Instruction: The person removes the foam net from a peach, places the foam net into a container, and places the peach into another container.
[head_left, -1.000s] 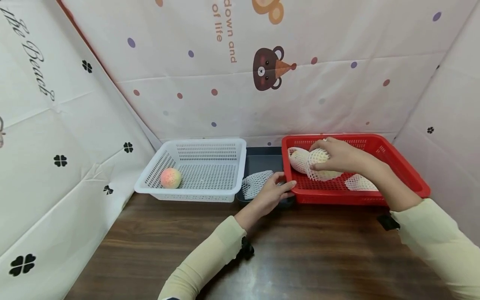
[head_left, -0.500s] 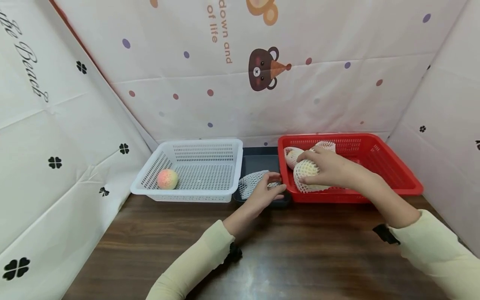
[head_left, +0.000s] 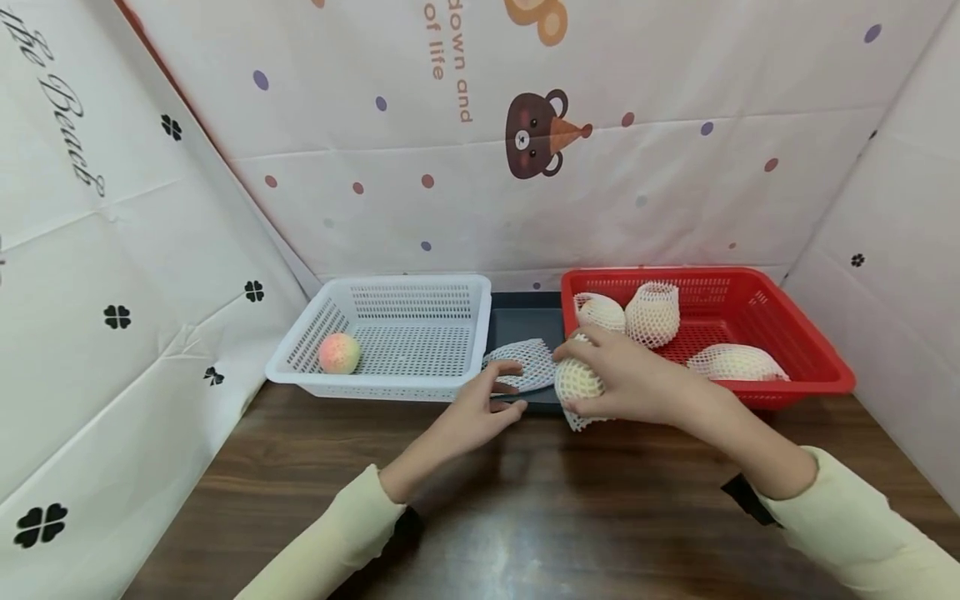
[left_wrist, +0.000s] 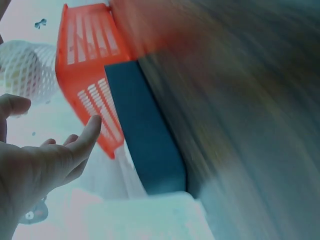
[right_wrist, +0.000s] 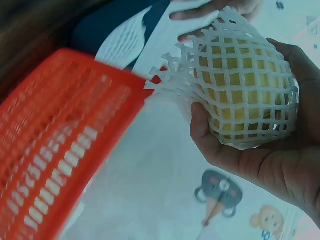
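Note:
A pale yellow fruit in a white foam net [head_left: 577, 379] is gripped by my right hand [head_left: 633, 379], over the front left corner of the red basket [head_left: 795, 388]. The right wrist view shows the netted fruit [right_wrist: 245, 90] between thumb and fingers, the net's loose end pointing left. My left hand [head_left: 468, 417] holds nothing; its fingers are apart and slightly bent, in front of the dark tray [head_left: 517, 321]. An empty foam net [head_left: 528, 363] lies in that tray. In the left wrist view the left hand [left_wrist: 45, 165] stands apart from the netted fruit [left_wrist: 22, 70].
Several netted fruits, among them an upright one [head_left: 652, 315] and one lying at the right [head_left: 738, 363], are in the red basket. The white basket [head_left: 378, 388] holds one pink-yellow peach [head_left: 340, 354]. All the containers stand along the back of the wooden table [head_left: 525, 517].
My right hand has lifted the netted fruit out of the red basket, leftward and toward me. The left hand has let go of the basket's rim and drawn left and back.

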